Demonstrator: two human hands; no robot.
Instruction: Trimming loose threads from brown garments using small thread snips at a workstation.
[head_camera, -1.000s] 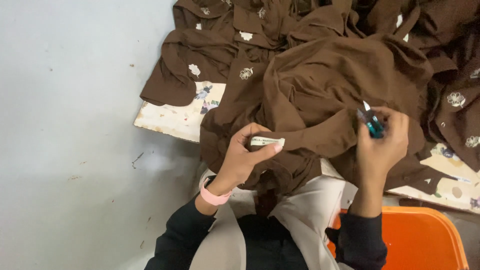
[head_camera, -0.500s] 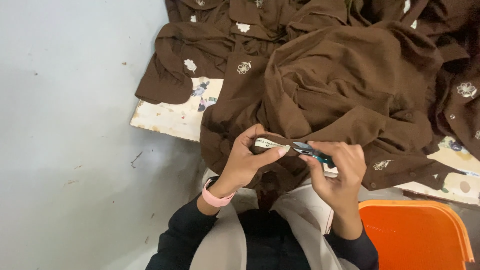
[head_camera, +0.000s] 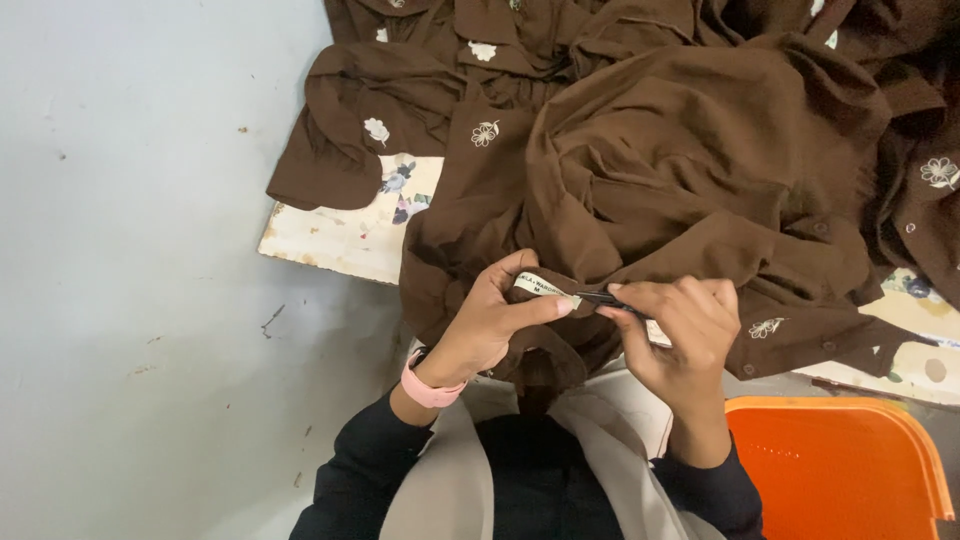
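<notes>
Left hand (head_camera: 490, 325) pinches a white label (head_camera: 540, 286) sewn to the brown shirt (head_camera: 690, 160), thumb on top, pink band (head_camera: 428, 385) at the wrist. Right hand (head_camera: 680, 335) is closed around small clippers (head_camera: 605, 298), blade tips touching the label's right end. The shirt drapes off the table (head_camera: 330, 235) edge into the lap; folds of it crowd close above the label. More brown shirts (head_camera: 420, 70) with white flower motifs are piled behind. Orange bin (head_camera: 840, 470) at lower right, grey floor (head_camera: 130, 300) at left. A second ago the right hand was raised, well apart from the label; half a second ago it had closed in.
</notes>
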